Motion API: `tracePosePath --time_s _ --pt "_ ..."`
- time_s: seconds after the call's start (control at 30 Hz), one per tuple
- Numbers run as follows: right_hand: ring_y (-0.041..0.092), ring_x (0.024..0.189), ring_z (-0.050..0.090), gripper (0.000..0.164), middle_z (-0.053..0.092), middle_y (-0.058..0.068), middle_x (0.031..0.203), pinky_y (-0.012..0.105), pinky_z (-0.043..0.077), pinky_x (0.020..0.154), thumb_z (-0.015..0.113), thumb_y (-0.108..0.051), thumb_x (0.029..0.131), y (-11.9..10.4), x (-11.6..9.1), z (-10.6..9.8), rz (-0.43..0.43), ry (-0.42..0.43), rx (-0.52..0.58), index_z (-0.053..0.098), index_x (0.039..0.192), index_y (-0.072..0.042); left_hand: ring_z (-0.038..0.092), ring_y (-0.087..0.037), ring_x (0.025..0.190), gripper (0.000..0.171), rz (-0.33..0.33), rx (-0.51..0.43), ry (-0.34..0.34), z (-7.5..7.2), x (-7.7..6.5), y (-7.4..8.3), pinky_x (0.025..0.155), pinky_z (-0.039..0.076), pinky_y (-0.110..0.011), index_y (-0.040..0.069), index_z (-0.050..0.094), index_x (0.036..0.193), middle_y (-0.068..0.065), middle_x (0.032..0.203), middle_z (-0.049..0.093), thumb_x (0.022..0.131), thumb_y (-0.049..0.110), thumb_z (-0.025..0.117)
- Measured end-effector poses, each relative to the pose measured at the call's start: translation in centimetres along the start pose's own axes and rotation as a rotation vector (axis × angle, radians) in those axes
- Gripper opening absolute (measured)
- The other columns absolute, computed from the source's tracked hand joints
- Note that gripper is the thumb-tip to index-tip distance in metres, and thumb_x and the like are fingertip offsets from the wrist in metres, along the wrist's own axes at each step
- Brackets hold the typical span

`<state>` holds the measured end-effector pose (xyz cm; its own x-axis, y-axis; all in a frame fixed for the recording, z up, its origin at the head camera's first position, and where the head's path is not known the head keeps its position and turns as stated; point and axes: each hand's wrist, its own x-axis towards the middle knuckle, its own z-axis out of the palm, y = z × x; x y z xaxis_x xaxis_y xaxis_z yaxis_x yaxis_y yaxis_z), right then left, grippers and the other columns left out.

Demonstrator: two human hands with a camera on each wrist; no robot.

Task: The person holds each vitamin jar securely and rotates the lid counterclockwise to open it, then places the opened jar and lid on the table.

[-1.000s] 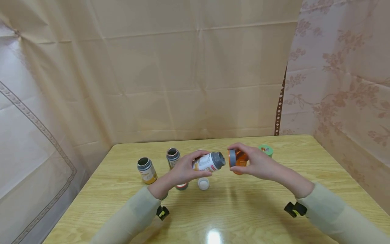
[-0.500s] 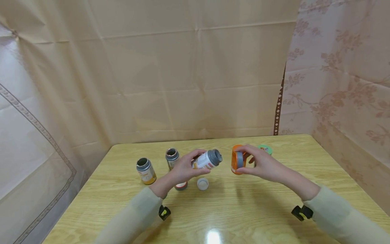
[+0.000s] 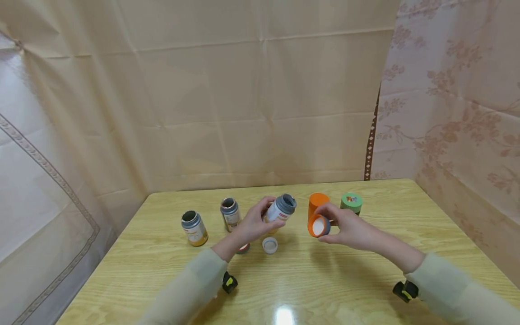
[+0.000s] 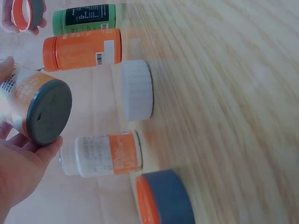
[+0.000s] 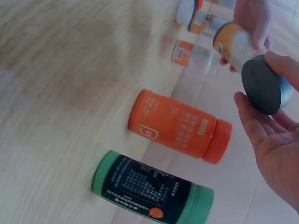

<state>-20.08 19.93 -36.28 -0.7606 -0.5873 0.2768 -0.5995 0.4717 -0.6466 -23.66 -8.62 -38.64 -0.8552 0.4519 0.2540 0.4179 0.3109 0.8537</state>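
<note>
My left hand point(image 3: 257, 221) grips an uncapped pill bottle point(image 3: 280, 209) with a dark grey neck and a white label. It is held above the table, mouth tilted up and to the right. In the left wrist view the bottle's dark base point(image 4: 50, 112) faces the camera. Between thumb and fingers of my right hand point(image 3: 345, 228) is a screw cap point(image 3: 318, 225), grey outside with an orange rim and white liner. Its inside faces left toward the camera; in the right wrist view its grey top point(image 5: 262, 86) shows. Cap and bottle are apart.
An orange bottle point(image 3: 318, 198) and a green-lidded bottle point(image 3: 351, 202) stand behind my right hand. Two uncapped bottles, one left point(image 3: 195, 229) and one nearer the middle point(image 3: 230, 212), stand at left. A white cap point(image 3: 270, 245), a grey-orange cap point(image 4: 170, 198) and a white bottle point(image 4: 100, 155) are near my left hand.
My right hand has drawn the cap away from the bottle mouth and turned its inside toward the camera. My left hand has tipped the bottle more upright. The orange bottle is now less covered.
</note>
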Motion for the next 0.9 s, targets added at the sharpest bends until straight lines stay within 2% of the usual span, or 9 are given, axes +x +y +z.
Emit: tracePosePath --time_s 0.17,0.37,0.53,0.7,0.8,0.9 --pt "0.022 0.099 0.063 0.048 0.063 0.002 0.106 0.037 0.054 0.078 0.082 -0.017 0.079 0.4 -0.2 0.8 -0.040 -0.001 -0.012 0.054 0.116 -0.005 0.059 -0.024 0.107 0.056 -0.009 -0.028 0.035 0.6 1.0 -0.6 0.089 0.048 -0.041 0.007 0.047 0.136 -0.011 0.120 0.061 0.087 0.012 0.074" --pt "0.020 0.094 0.060 0.050 0.063 0.004 0.107 0.035 0.054 0.068 0.082 -0.021 0.079 1.0 -0.3 1.8 -0.026 -0.007 -0.008 0.056 0.119 -0.005 0.059 -0.025 0.110 0.055 -0.038 -0.089 0.059 1.3 1.9 -0.9 0.092 0.047 -0.042 0.006 0.046 0.135 -0.014 0.121 0.061 0.087 0.010 0.074" --pt "0.021 0.097 0.060 0.053 0.062 0.007 0.113 0.037 0.054 0.074 0.081 -0.020 0.081 1.7 0.0 2.7 -0.015 -0.029 0.029 0.054 0.123 -0.001 0.060 -0.025 0.109 0.055 -0.043 -0.131 0.060 1.9 2.6 -1.2 0.092 0.047 -0.040 0.006 0.046 0.135 -0.014 0.121 0.061 0.087 0.010 0.074" --pt "0.024 0.098 0.061 0.051 0.063 0.008 0.112 0.036 0.054 0.075 0.079 -0.018 0.082 2.1 0.2 3.4 -0.059 -0.044 0.037 0.056 0.123 0.001 0.058 -0.025 0.113 0.056 -0.060 -0.141 0.052 2.8 3.1 -1.4 0.098 0.043 -0.039 0.005 0.044 0.135 -0.013 0.124 0.060 0.087 0.011 0.074" --pt "0.026 0.099 0.061 0.048 0.065 0.009 0.111 0.035 0.054 0.074 0.080 -0.017 0.081 2.3 0.3 3.9 -0.067 -0.052 0.032 0.058 0.120 -0.001 0.054 -0.027 0.119 0.058 -0.062 -0.154 0.044 3.3 3.2 -1.5 0.103 0.040 -0.041 0.003 0.043 0.136 -0.015 0.128 0.057 0.087 0.008 0.073" --pt "0.027 0.101 0.061 0.046 0.065 0.007 0.111 0.036 0.054 0.074 0.081 -0.017 0.080 2.6 0.5 4.4 -0.039 -0.064 0.043 0.059 0.118 -0.004 0.052 -0.029 0.123 0.059 -0.071 -0.159 0.049 3.7 3.2 -1.6 0.105 0.038 -0.042 0.001 0.043 0.137 -0.017 0.130 0.056 0.087 0.005 0.073"
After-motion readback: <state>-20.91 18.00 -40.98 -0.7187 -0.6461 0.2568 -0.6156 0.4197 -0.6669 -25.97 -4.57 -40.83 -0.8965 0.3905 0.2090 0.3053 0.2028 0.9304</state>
